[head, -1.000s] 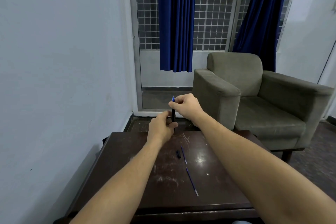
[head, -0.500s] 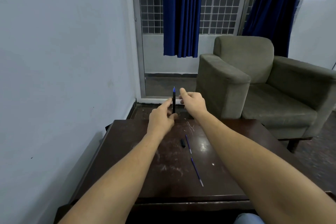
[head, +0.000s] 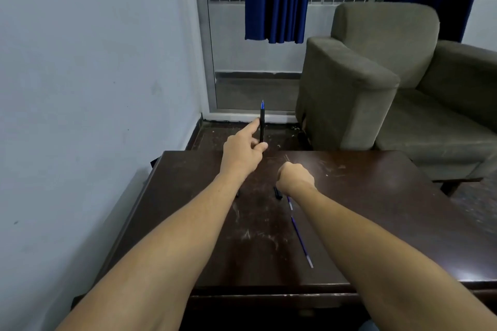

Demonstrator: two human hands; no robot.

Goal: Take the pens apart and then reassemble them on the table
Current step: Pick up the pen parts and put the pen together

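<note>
pinching an upright pen [head: 262, 126], left hand [head: 243, 153]; right hand [head: 295, 178] fisted, contents hidden.

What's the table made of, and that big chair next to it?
The table looks like dark brown wood with a glossy varnish: it reflects light and shows pale scratches, though it could be a veneer. The armchair seems covered in a dull grey-green woven fabric, soft and matte, worn at its front corner.

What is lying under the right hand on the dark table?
A small black pen piece and a thin blue refill stick out below the right hand; their far ends are covered.
</note>
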